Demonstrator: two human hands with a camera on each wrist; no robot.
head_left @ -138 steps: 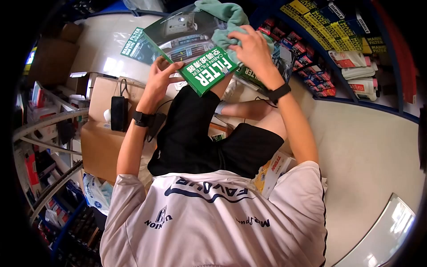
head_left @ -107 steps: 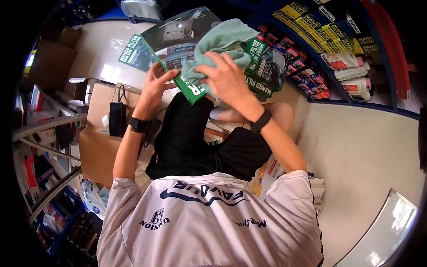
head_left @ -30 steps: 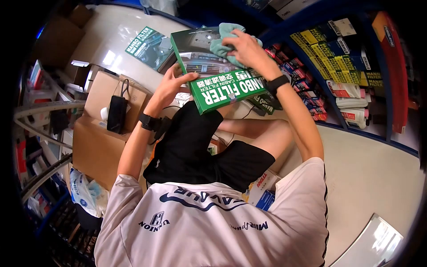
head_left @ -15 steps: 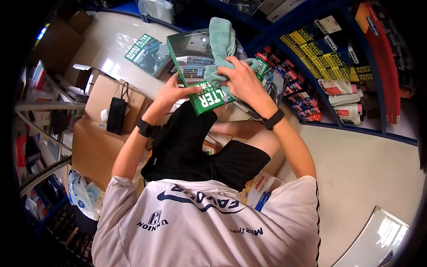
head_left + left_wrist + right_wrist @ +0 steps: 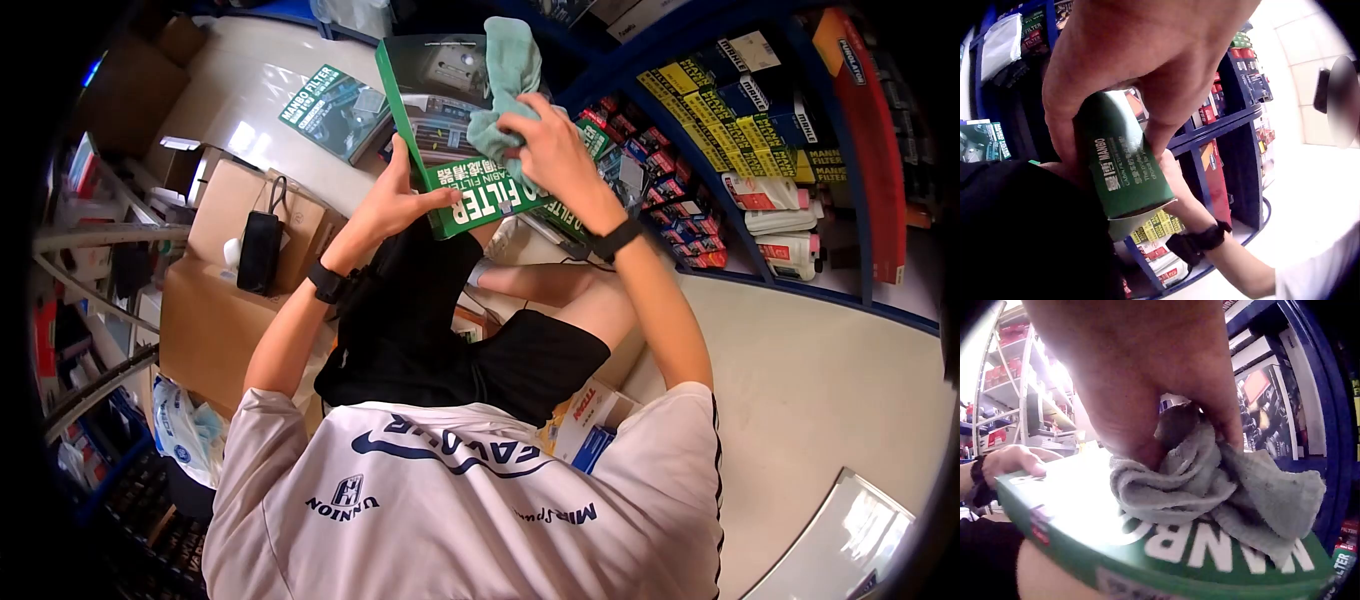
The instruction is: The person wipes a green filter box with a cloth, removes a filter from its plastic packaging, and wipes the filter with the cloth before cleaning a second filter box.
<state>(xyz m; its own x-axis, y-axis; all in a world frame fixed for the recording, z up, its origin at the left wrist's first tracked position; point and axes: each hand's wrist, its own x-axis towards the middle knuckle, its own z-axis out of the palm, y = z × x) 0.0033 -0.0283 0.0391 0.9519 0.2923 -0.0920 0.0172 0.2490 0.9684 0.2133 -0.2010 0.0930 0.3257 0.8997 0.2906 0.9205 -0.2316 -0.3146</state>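
A flat green and dark carton printed "CABIN FILTER" (image 5: 440, 65) is held tilted above the lap in the head view. My left hand (image 5: 385, 200) grips its left end, with the thumb over the top face; the left wrist view shows the thumb and fingers on either side of the green end panel (image 5: 1116, 165). My right hand (image 5: 560, 150) pinches a bunched pale green cloth (image 5: 512, 60) against the carton's printed face. In the right wrist view the cloth (image 5: 1172, 481) lies in folds over the white lettering, its loose end trailing towards one edge.
Another Manbo Filter box (image 5: 335, 112) lies on the floor at the upper left. More green boxes (image 5: 560, 222) sit beyond the right knee. Blue shelving (image 5: 720, 235) with packed filter boxes stands at right; cardboard boxes (image 5: 215, 325) with a black phone-like device (image 5: 260, 250) are at left.
The right hand has moved the cloth back and forth over the carton's face, leftwards, then right, and to the middle right now. The left hand keeps its grip on the left end.
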